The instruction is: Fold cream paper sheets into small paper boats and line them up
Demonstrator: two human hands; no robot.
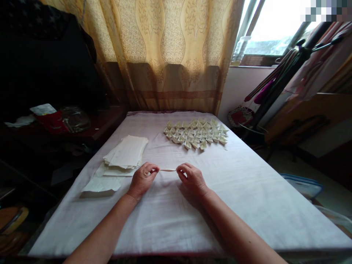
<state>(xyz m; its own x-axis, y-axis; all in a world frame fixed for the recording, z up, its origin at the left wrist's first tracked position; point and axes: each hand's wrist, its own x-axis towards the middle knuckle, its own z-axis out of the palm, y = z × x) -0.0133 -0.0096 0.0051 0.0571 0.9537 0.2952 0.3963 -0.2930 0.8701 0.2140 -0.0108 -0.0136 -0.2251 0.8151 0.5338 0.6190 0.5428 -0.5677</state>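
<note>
– Our forearms [107, 223] lie nearest, over the white-covered table [253, 209]. What are our hands doing?

– Both are pinching. Our left hand [143, 177] has one end of a thin paper strip [167, 170] between thumb and fingertips; our right hand [192, 178] has the other. The strip sits between them, nearly edge-on, so we can't tell how it is folded.

– How do we handle it well?

– We'd say with a light, even pull: ends level, wrists low, grip close to the tips so the middle runs straight. Too much tension could tear it or crease it askew.

– And around us?

– Biggest is the patterned curtain [154, 44] at the far end, then the dark coat stand [280, 80] off to our right. Next, on the table, come the cluster of small folded papers [195, 134] beyond our hands and the stack of sheets [128, 152] on our left. Smaller again is the clear container [74, 120], off the table's left side.

– Anything in our way?

– Perhaps the stack: it lies just beside our left hand, with a loose sheet [100, 181] poking out nearer us, so a careless forearm could shift it. The folded papers lie apart from both hands.
</note>
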